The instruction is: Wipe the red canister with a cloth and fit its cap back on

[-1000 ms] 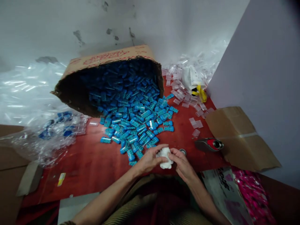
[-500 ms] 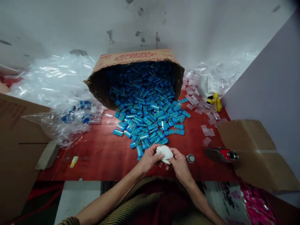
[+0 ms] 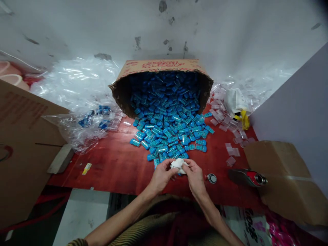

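Note:
Between my two hands is a crumpled white cloth [image 3: 179, 164], pinched from both sides near the table's front. My left hand [image 3: 163, 174] grips its left side with thumb and fingers. On the opposite side my right hand [image 3: 194, 173] holds it, thumb on top. A bit of blue shows just under the cloth, too small to make out. Right beyond my fingers spreads a heap of small clear containers with blue caps and blue beads [image 3: 171, 133]. They spill out of a cardboard box [image 3: 164, 65] lying on its side.
Clear plastic pieces [image 3: 74, 82] are piled at the back left, beside a plastic bag [image 3: 84, 131]. Flat clear pieces [image 3: 232, 150] lie to the right on the red table [image 3: 112, 171]. A bottle [image 3: 247, 177], its round lid [image 3: 212, 178] and flattened cardboard [image 3: 284, 171] are at the right.
The view has shifted, so the box and table sit farther right. My right fingers have moved in over the cloth, which looks more bunched up.

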A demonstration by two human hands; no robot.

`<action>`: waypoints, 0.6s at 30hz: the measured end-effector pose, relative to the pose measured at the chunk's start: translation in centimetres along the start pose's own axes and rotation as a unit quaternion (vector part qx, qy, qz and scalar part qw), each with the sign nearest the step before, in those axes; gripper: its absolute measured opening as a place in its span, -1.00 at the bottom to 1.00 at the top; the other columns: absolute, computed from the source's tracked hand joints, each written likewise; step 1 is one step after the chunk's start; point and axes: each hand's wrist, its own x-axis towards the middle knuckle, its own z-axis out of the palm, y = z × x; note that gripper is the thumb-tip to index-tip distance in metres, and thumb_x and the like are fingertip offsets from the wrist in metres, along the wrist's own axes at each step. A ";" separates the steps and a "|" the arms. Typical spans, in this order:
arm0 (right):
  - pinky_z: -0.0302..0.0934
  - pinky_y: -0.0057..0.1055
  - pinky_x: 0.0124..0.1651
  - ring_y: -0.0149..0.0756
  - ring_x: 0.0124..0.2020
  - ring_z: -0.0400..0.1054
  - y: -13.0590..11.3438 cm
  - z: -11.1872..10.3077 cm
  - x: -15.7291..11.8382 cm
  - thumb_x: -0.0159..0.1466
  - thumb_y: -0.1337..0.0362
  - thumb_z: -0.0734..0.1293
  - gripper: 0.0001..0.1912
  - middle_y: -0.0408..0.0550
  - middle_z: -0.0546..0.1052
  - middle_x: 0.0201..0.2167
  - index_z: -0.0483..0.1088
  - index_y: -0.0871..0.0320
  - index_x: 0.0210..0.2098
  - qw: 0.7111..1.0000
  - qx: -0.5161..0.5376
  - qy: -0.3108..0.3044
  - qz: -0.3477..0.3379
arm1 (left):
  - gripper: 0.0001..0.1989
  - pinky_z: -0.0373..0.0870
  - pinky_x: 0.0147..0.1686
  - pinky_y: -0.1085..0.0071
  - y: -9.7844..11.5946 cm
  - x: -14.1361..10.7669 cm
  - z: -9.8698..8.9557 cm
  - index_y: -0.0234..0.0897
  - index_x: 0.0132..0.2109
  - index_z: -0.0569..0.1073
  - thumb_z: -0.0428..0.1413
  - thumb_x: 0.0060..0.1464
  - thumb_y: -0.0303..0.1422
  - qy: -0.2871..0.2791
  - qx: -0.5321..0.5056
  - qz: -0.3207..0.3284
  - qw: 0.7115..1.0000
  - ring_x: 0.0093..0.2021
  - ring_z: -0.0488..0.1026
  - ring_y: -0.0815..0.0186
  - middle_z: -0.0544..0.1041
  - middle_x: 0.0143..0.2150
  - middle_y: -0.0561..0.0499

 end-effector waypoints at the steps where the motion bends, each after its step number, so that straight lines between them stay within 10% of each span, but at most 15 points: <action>1: 0.16 -0.48 -0.35 -0.40 -0.44 0.28 0.0 0.2 0.2 0.00 0.20 0.36 -0.71 -0.12 0.46 -0.44 0.38 0.21 -0.30 1.000 -0.012 0.003 -0.011 | -0.73 0.20 -0.63 0.53 -0.1 -0.1 -0.1 -0.38 -0.29 0.37 0.18 -0.22 -0.42 -0.003 -0.037 -0.017 0.999 -0.68 0.27 0.45 0.42 -0.58 0.08; 9: 0.16 -0.46 -0.37 -0.41 -0.47 0.28 -0.3 1.4 0.9 -0.03 0.19 0.37 -0.69 -0.14 0.46 -0.48 0.40 0.21 -0.31 0.995 0.021 -0.089 0.030 | -0.71 0.29 -0.60 0.52 -0.7 -0.6 -2.2 -0.38 -0.25 0.37 0.20 -0.17 -0.35 -0.042 -0.188 -0.069 0.979 -0.59 0.36 0.42 0.47 -0.43 -0.04; 18: 0.21 -0.40 -0.29 -0.35 -0.42 0.32 2.8 5.3 1.8 -0.03 0.20 0.33 -0.73 -0.11 0.50 -0.41 0.46 0.17 -0.33 0.988 -0.023 -0.152 0.028 | -0.84 0.40 -0.56 0.50 -0.5 -1.5 -6.8 -0.44 -0.26 0.43 0.07 0.00 -0.41 0.048 -0.236 -0.110 0.964 -0.55 0.41 0.37 0.50 -0.38 -0.13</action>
